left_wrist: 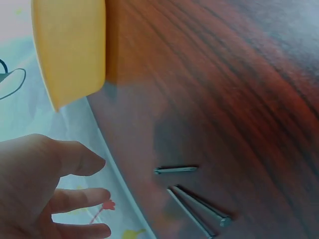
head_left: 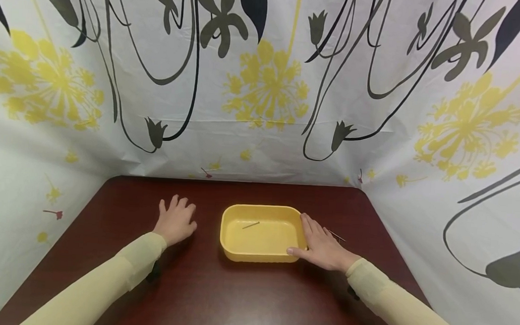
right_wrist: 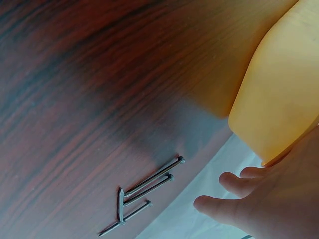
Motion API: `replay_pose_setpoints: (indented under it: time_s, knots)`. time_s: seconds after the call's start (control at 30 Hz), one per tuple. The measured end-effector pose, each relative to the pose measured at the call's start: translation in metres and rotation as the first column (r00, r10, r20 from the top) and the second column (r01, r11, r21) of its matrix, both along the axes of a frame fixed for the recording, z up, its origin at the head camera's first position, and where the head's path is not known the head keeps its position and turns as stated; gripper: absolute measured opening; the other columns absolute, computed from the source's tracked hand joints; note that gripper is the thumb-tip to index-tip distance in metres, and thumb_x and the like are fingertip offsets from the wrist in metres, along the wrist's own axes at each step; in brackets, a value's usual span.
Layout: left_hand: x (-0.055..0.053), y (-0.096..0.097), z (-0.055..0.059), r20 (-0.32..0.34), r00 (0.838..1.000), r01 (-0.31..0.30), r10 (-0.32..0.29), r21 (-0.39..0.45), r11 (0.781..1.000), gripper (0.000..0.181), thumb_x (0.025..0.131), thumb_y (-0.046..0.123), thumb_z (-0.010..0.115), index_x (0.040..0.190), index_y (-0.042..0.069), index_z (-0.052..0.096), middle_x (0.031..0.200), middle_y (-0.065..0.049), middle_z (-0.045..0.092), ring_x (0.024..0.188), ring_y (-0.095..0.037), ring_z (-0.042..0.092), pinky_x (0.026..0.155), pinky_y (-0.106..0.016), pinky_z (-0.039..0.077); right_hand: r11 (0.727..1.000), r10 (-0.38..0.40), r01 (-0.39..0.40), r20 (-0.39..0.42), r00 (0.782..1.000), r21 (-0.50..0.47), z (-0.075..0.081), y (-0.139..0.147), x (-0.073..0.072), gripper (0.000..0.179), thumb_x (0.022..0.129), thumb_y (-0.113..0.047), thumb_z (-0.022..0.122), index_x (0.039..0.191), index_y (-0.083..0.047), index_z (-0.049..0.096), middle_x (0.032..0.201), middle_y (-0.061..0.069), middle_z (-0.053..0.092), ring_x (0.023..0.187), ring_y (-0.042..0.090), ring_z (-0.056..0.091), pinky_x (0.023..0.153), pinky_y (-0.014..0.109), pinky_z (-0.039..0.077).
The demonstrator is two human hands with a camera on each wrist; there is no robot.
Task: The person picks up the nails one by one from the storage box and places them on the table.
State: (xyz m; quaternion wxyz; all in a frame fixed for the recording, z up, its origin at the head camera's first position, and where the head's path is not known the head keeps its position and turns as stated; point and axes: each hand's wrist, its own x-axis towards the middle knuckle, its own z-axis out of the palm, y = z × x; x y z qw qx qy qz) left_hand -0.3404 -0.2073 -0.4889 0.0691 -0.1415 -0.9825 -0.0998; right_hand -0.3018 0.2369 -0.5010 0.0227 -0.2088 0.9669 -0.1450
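Observation:
A yellow plastic tray (head_left: 260,258) sits on the table with one nail (head_left: 250,225) lying inside. My right hand (head_left: 324,246) rests on the tray's right side, fingers fairly straight along the rim and thumb over the near right corner. Several nails (right_wrist: 154,179) lie on the table beside that hand; in the head view only a bit of one nail (head_left: 337,235) shows past the fingers. Left of the tray, my left hand (head_left: 175,222) hovers over the table with fingers spread and loosely bent, holding nothing. Three nails (left_wrist: 175,170) lie close to it in the left wrist view.
The dark reddish-brown table (head_left: 233,300) has rounded far corners. A white cloth (head_left: 265,153) with yellow and grey plant prints hangs behind it and along both sides.

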Motion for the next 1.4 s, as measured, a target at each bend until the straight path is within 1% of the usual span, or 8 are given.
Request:
replay_pose_setpoints:
  time_s: [0.2,0.6,0.77,0.9,1.03,1.13,1.23,1.4]
  knots:
    - [-0.002,0.009,0.010,-0.049,0.999,-0.002,0.002,0.008,1.000,0.045,0.090,0.025,0.070,0.130,0.004,0.063,0.143,-0.026,0.048,0.141,-0.050,0.028,0.106,-0.078,0.013,1.000,-0.002,0.002,0.009,1.000,-0.004,0.001,0.000,0.000,0.117,0.085,-0.085,0.043,0.162,-0.008,0.000,0.168,0.012,0.007,0.152,0.033,0.015,0.114,0.063,0.021]
    - [-0.008,0.031,0.030,-0.072,0.997,0.030,-0.026,0.061,0.998,0.042,0.094,0.027,0.063,0.130,0.006,0.063,0.146,-0.024,0.046,0.142,-0.049,0.027,0.107,-0.076,0.019,1.000,0.010,-0.010,-0.015,1.000,-0.012,0.000,-0.001,0.001,0.117,0.086,-0.084,0.044,0.162,-0.005,0.003,0.167,0.016,0.012,0.151,0.035,0.017,0.113,0.064,0.023]
    - [-0.010,0.042,0.036,-0.087,0.995,0.055,-0.048,0.079,0.995,0.041,0.094,0.028,0.064,0.129,0.007,0.063,0.146,-0.023,0.046,0.140,-0.047,0.031,0.106,-0.073,0.024,1.000,0.011,-0.011,-0.020,1.000,-0.007,0.000,0.000,0.000,0.117,0.086,-0.084,0.044,0.162,-0.004,0.003,0.167,0.017,0.012,0.151,0.035,0.018,0.113,0.065,0.023]
    - [-0.012,0.052,0.040,-0.103,0.993,0.072,-0.064,0.075,0.995,0.040,0.093,0.027,0.064,0.128,0.008,0.064,0.145,-0.022,0.047,0.137,-0.042,0.036,0.103,-0.068,0.034,1.000,0.009,-0.009,-0.017,1.000,-0.002,0.000,0.000,0.000,0.117,0.086,-0.083,0.045,0.162,-0.005,0.003,0.167,0.016,0.011,0.151,0.035,0.018,0.112,0.065,0.023]
    - [-0.011,0.064,0.046,-0.122,0.988,0.106,-0.096,0.073,0.992,0.039,0.094,0.026,0.064,0.129,0.007,0.063,0.144,-0.022,0.047,0.134,-0.041,0.040,0.098,-0.062,0.042,1.000,0.001,-0.001,-0.008,1.000,0.003,-0.001,0.001,-0.001,0.117,0.085,-0.084,0.045,0.162,-0.007,0.002,0.167,0.014,0.009,0.151,0.033,0.017,0.113,0.065,0.023]
    - [-0.010,0.073,0.050,-0.122,0.985,0.133,-0.124,0.074,0.988,0.039,0.096,0.026,0.064,0.130,0.007,0.063,0.144,-0.023,0.047,0.134,-0.042,0.040,0.097,-0.060,0.044,1.000,0.001,-0.001,-0.016,1.000,0.003,-0.002,0.001,-0.002,0.117,0.085,-0.085,0.044,0.162,-0.006,0.002,0.167,0.014,0.011,0.151,0.033,0.018,0.112,0.065,0.023]
    - [-0.010,0.083,0.052,-0.103,0.985,0.144,-0.136,0.070,0.987,0.039,0.096,0.025,0.064,0.131,0.008,0.062,0.144,-0.022,0.047,0.134,-0.042,0.040,0.098,-0.059,0.044,1.000,0.004,-0.004,-0.021,1.000,0.002,-0.002,0.001,-0.003,0.117,0.085,-0.085,0.043,0.162,-0.006,0.002,0.167,0.015,0.012,0.151,0.033,0.018,0.113,0.064,0.023]
    - [-0.009,0.099,0.053,-0.087,0.984,0.157,-0.156,0.003,0.988,0.039,0.095,0.024,0.064,0.131,0.009,0.062,0.137,-0.019,0.050,0.125,-0.039,0.045,0.093,-0.054,0.046,1.000,0.010,-0.010,-0.023,1.000,-0.001,-0.002,0.001,-0.003,0.117,0.086,-0.084,0.044,0.162,-0.005,0.003,0.167,0.016,0.012,0.151,0.033,0.018,0.113,0.064,0.023]
